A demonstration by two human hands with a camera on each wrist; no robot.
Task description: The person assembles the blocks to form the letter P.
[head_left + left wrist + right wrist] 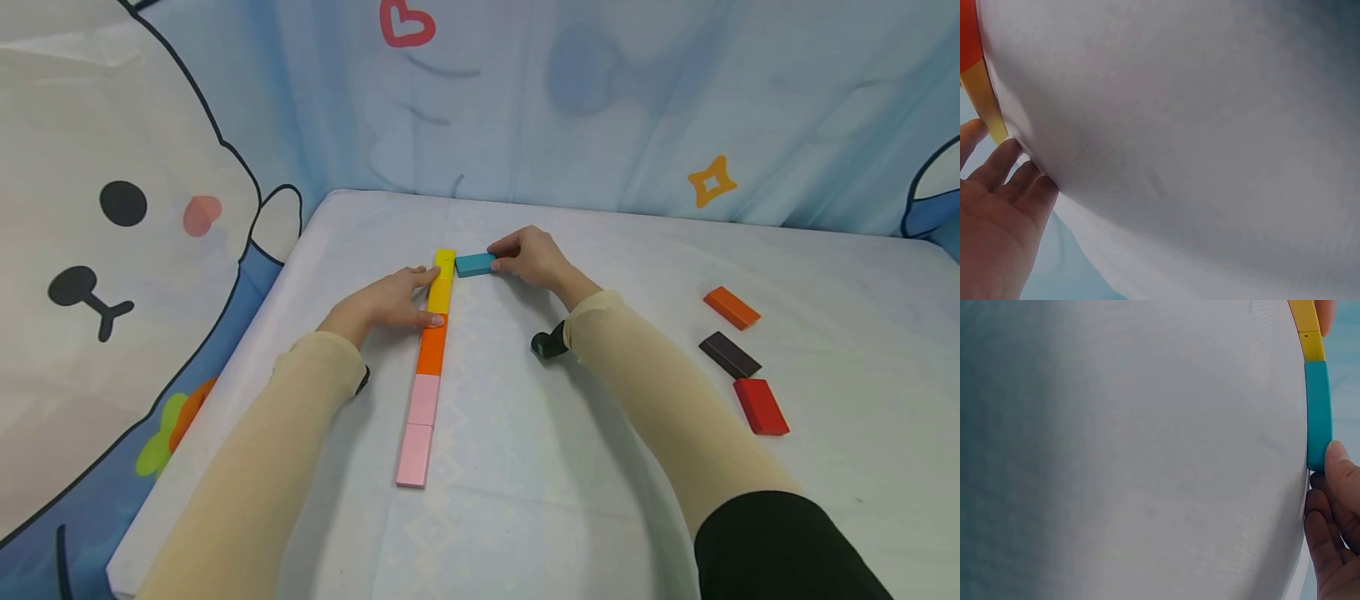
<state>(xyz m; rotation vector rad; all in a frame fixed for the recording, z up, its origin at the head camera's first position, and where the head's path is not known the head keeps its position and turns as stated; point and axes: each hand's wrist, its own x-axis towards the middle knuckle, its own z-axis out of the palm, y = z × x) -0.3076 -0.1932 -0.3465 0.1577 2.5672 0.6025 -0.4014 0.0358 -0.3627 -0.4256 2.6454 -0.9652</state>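
Observation:
A row of flat blocks runs up the table in the head view: a yellow block (446,260) at the far end, a darker yellow block (441,296), an orange block (431,350) and two pink blocks (420,429). My left hand (386,298) lies along the row's left side, fingers loosely extended, touching the yellow and orange blocks. With thumb and fingers, my right hand (534,258) pinches the right end of a teal block (1319,415). That block lies crosswise, its left end against or very near the far yellow block.
Loose on the right of the white-covered table (585,500) are an orange block (732,308), a black block (730,356) and a red block (762,407). A printed blue curtain (495,108) hangs behind the table. A dark wrist device (550,342) sits under the right cuff.

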